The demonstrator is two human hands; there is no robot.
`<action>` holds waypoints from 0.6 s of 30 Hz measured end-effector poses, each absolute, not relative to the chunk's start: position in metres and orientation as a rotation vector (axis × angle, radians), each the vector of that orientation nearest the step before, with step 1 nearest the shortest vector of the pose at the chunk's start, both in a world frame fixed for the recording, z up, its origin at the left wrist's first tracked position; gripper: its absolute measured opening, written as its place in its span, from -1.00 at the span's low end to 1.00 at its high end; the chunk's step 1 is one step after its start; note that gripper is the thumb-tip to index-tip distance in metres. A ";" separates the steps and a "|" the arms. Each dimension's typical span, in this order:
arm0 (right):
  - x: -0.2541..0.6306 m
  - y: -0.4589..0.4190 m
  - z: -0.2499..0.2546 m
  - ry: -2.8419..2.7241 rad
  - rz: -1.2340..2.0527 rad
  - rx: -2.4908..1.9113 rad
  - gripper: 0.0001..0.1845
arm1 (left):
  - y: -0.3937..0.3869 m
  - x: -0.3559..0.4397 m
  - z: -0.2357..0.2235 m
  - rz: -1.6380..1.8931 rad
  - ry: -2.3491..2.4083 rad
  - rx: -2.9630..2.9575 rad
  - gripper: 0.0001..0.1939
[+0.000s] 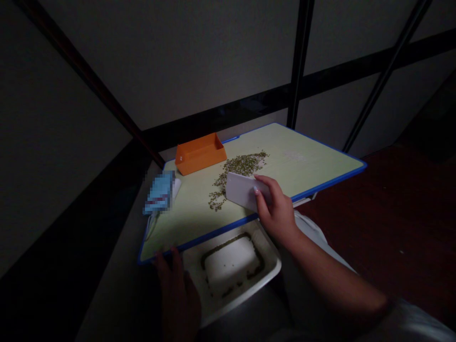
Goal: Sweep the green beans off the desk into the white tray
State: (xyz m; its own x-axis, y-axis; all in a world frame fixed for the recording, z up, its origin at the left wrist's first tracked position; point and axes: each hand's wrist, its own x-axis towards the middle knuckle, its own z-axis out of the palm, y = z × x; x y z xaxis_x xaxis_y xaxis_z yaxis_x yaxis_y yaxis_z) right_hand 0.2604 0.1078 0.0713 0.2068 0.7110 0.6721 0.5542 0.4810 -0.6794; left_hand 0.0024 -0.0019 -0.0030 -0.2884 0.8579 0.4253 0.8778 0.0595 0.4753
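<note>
Right fingers (273, 185) pinch a white plate (239, 191) near green grains (242, 164); whether left fingers (176, 263) grip, I cannot tell

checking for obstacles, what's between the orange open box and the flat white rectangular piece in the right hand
Small greenish grains, scattered on the pale green tabletop; the head view shows this.

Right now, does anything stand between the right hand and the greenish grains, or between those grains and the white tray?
The white panel in the right hand stands between that hand and the grains. Panel, partly, and the table's blue edge lie between grains and tray.
</note>
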 end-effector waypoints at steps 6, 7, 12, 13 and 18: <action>0.260 0.112 0.068 -1.466 0.163 -1.227 -0.65 | -0.002 0.004 -0.006 -1.095 -2.334 -1.809 -0.38; 0.261 0.113 0.067 -1.466 0.160 -1.219 -0.66 | -0.002 0.004 -0.007 -1.102 -2.347 -1.796 -0.39; 0.261 0.116 0.063 -1.441 0.165 -1.224 -0.68 | -0.005 0.008 -0.009 -1.150 -2.395 -1.757 -0.44; 0.260 0.117 0.063 -1.438 0.180 -1.229 -0.67 | -0.006 0.008 -0.009 -1.160 -2.406 -1.753 -0.43; 0.261 0.133 0.068 -1.435 0.278 -1.209 -0.66 | -0.007 0.009 -0.011 -1.203 -2.400 -1.703 -0.44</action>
